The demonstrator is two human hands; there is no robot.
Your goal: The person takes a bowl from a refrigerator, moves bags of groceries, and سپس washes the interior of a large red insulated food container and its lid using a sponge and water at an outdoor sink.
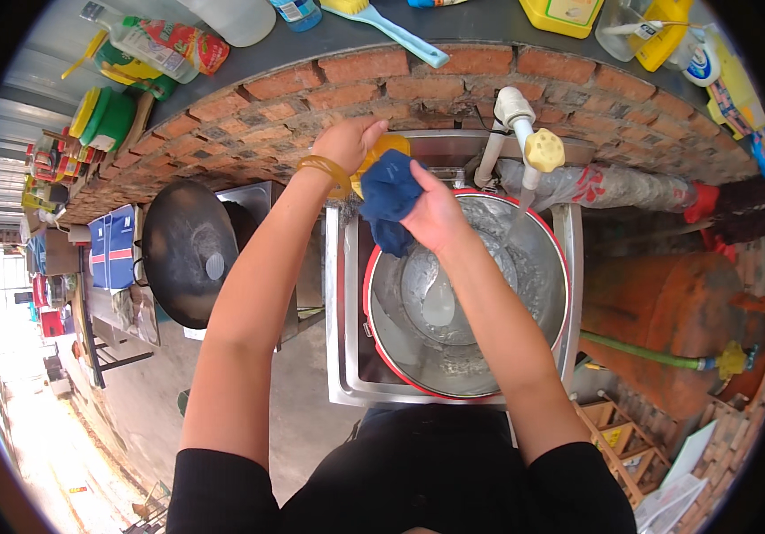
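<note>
My right hand (439,210) grips a dark blue cloth (392,190), which hangs bunched over the left rim of a large metal basin (436,364) with a red rim. My left hand (349,143) is curled, thumb up, over a yellow plastic container (394,143) at the sink's back left corner. Its fingertips are hidden, so what it pinches, if anything, does not show. Water runs from a white pipe tap (530,177) with a pale yellow knob (545,150) into the basin, which holds rippling water. The basin stands in a stainless steel sink (342,374).
A brick wall (356,73) rises behind the sink. Above it, a dark ledge (476,30) carries a light blue brush (406,40) and several bottles. Left of the sink is a blackened wok (186,253); to the right are a rusty tank (663,327) and a green hose (643,350).
</note>
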